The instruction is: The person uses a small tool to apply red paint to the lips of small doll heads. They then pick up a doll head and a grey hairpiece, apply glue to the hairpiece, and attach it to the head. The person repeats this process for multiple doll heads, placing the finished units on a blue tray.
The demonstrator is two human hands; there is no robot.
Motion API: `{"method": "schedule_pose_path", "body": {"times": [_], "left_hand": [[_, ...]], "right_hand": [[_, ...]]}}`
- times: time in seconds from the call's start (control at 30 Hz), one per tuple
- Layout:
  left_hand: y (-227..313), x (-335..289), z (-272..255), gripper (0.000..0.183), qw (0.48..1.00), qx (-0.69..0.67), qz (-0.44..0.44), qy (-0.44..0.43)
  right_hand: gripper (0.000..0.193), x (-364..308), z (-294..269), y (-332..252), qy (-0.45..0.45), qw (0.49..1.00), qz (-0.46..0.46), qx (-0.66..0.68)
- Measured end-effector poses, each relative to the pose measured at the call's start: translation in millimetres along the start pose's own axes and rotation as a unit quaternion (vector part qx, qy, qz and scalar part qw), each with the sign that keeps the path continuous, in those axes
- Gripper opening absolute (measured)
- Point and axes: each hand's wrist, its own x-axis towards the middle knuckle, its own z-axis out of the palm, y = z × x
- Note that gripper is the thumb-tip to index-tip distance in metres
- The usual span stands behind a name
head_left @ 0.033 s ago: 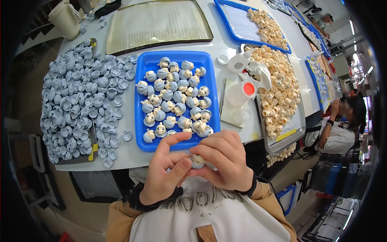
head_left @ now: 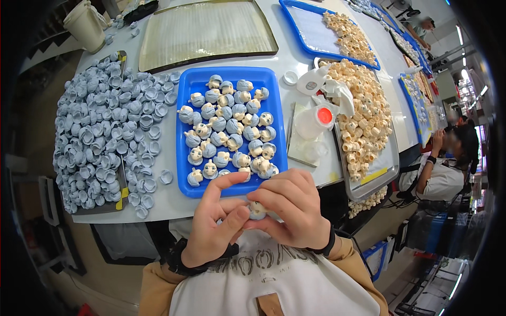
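Between my two hands, just off the table's front edge, is a small doll head (head_left: 257, 212) with blue-grey hair and a cream face. My right hand (head_left: 295, 213) pinches it from the right with thumb and bent fingers. The thumb and fingers of my left hand (head_left: 217, 224) close on its left side, with the index finger stretched upward. Fingers cover much of the head. Right beyond my hands lies a blue tray (head_left: 184, 176) holding many similar doll heads (head_left: 232, 126), mostly lying on their sides.
Blue-grey hair shells (head_left: 105, 137) are heaped at left. Cream face pieces (head_left: 363, 116) fill a tray at right, near a white bottle with red inside (head_left: 311, 124). A blue tray of cream pieces (head_left: 350, 39) and a shallow pale tray (head_left: 208, 34) sit behind. Another person (head_left: 443, 163) works at far right.
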Motion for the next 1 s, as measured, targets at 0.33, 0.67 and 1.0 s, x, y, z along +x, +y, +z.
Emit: {"method": "schedule_pose_path", "body": {"times": [0.33, 0.67, 1.0], "left_hand": [[1.1, -7.6, -10.5, 0.037, 0.991, 0.006, 0.086, 0.106], [30.9, -30.6, -19.8, 0.030, 0.992, 0.019, 0.123, -0.026], [111.4, -43.0, -44.1, 0.032, 0.823, 0.556, 0.071, 0.093]], "right_hand": [[0.035, 9.9, 4.0, 7.0, -0.002, 1.000, 0.010, 0.026], [0.046, 32.9, 20.8, 12.2, -0.086, 0.975, 0.125, -0.165], [0.055, -7.3, -38.6, -7.1, -0.076, 0.988, 0.114, -0.071]]}}
